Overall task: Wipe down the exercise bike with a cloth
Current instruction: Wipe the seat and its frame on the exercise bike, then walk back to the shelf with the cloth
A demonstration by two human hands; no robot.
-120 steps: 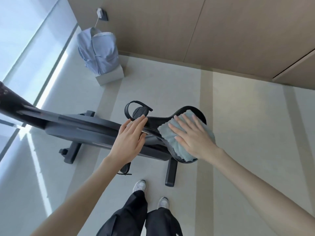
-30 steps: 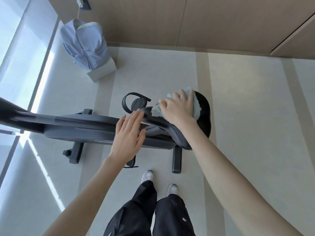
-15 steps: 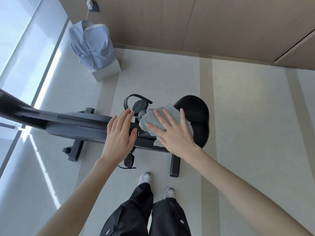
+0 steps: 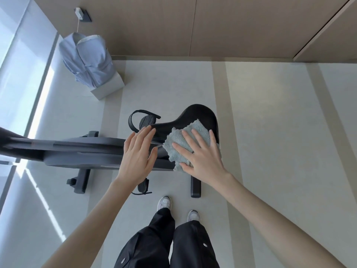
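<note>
Right hand (image 4: 202,157) flat, fingers spread, pressing cloth (image 4: 183,144) (pale blue-grey, folded) onto near side of black saddle (image 4: 201,115). Left hand (image 4: 138,153) open, fingers straight, resting on exercise bike (image 4: 83,151) frame just left of saddle.

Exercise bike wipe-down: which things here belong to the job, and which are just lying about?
Job: exercise bike, its saddle, cloth, right hand flat on the cloth, left hand open near the saddle's nose.
Lying about: blue shirt hanging from a wall hook, white box below it.
</note>
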